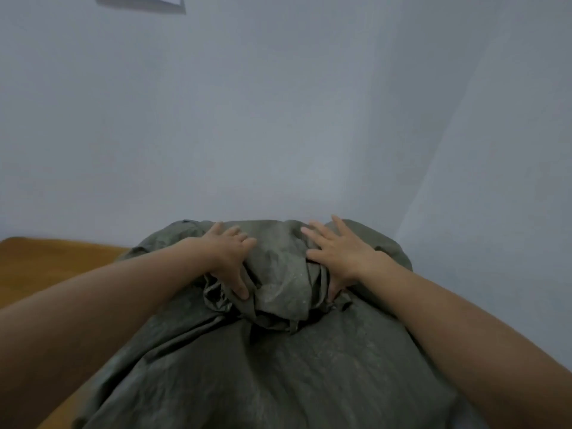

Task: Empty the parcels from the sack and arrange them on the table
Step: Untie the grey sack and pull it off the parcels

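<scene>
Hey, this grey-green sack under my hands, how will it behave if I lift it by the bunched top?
Probably floppy: the sack creases and bunches between the left hand and right hand, so it should sag, not hold shape. Likely bulky, since it bulges full beneath them; weight cannot be told. Unlikely to roll: it slumps broadly.

Both bare forearms (pixel 102 301) reach forward and converge. The left hand (pixel 230 258) lies palm-down, fingers spread, thumb stretched back. To its right, the right hand (pixel 337 253) lies flat, fingers straight.
</scene>
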